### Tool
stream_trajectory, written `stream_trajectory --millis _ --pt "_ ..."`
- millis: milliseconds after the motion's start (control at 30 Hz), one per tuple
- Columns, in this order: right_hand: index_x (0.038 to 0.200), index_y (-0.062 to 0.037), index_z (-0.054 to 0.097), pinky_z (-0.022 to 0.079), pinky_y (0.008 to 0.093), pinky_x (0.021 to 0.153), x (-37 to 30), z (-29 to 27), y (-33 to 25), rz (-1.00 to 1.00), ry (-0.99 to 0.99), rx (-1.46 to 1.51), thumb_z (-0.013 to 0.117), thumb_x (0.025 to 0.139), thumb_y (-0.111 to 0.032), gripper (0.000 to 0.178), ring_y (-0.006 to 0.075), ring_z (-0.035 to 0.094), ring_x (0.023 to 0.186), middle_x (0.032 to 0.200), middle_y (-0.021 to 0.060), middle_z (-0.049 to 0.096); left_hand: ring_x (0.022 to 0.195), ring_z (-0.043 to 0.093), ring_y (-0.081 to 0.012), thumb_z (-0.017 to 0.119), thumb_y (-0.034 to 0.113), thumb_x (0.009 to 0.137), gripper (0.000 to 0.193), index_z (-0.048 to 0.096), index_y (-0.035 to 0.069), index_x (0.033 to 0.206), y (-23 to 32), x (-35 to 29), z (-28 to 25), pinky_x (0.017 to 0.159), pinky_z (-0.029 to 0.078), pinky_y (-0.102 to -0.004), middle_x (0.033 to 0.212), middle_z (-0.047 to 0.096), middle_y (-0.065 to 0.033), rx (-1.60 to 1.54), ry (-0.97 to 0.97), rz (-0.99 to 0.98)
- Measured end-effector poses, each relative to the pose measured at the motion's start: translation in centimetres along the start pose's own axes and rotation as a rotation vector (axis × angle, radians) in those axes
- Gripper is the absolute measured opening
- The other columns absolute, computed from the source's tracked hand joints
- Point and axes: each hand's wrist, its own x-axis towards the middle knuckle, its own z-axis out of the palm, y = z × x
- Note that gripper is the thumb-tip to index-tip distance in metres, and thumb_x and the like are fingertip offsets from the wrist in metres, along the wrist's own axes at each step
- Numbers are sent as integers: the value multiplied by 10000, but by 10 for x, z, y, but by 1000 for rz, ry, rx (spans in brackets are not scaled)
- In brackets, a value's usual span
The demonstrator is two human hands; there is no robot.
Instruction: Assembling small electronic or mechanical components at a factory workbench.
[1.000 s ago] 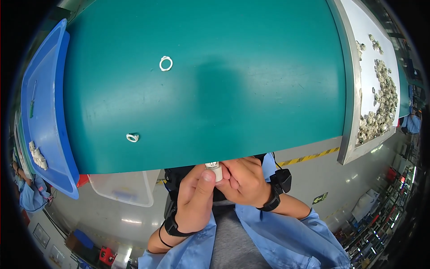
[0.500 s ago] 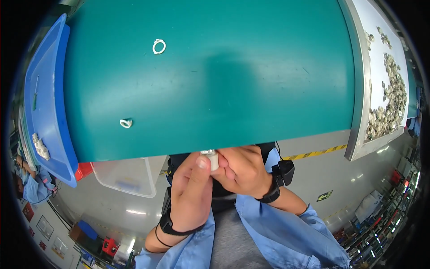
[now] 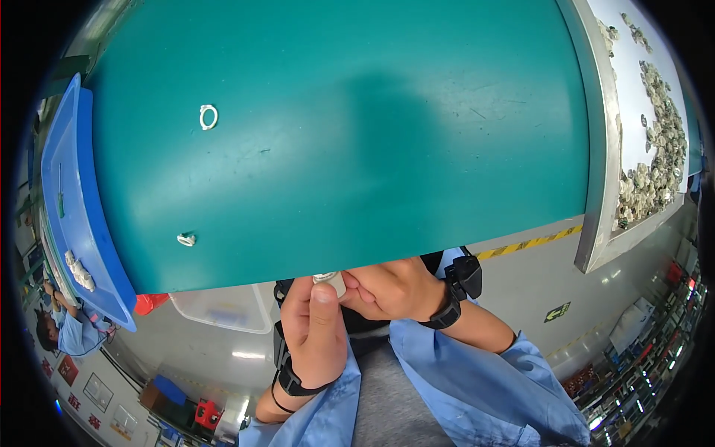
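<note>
Tray of blue plastic (image 3: 88, 179) flanks the green-topped desk (image 3: 447, 171), likely for easy reach; beside its near edge, fingers of the left hand (image 3: 316, 339) are closed around a small whitish rounded piece (image 3: 337, 284), apparently steadying it, while the right hand's (image 3: 398, 289) pinch its right side.

white piece (image 3: 337, 285) tilted further left; view swung (co-worker (image 3: 77, 337) at left shows more)

Head view: wide fisheye, worn left of pair, facing steeply down. Left hand (image 3: 316, 331), right hand (image 3: 398, 290) near, low centre; table (image 3: 484, 164) across upper half; tray (image 3: 89, 186) curving at left; floor (image 3: 536, 294) farther below.
</note>
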Motion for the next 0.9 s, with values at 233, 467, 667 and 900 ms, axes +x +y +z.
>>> stream_trajectory --millis 233,467,667,900 --pt "1138 -67 683 511 401 788 2 5 4 -35 72 -54 766 815 -240 376 229 630 872 834 7 633 875 637 -210 439 292 1083 389 552 -73 1156 8 1 2 817 505 -325 975 629 -136 0 -9 6" --pt "1123 -71 699 520 415 850 3 1 4 -85 100 -139 778 830 -282 369 258 656 968 993 55 690 908 599 -220 398 303 1098 379 550 -44 1079 10 3 0 837 469 -350 974 615 -141 -2 -46 2" --pt "1105 -48 727 527 415 864 -6 -5 3 -93 -1 -181 787 829 -281 366 325 657 1015 1150 149 669 918 596 -224 385 336 1098 403 537 -34 1048 7 8 -10 845 466 -357 959 611 -144 38 -188 2" --pt "1066 -38 736 526 420 873 -3 -6 3 -77 45 -177 783 830 -278 340 318 661 1016 1138 151 678 925 594 -225 383 328 1098 394 533 -32 1046 8 5 -7 855 464 -362 955 611 -143 -19 -174 -50"
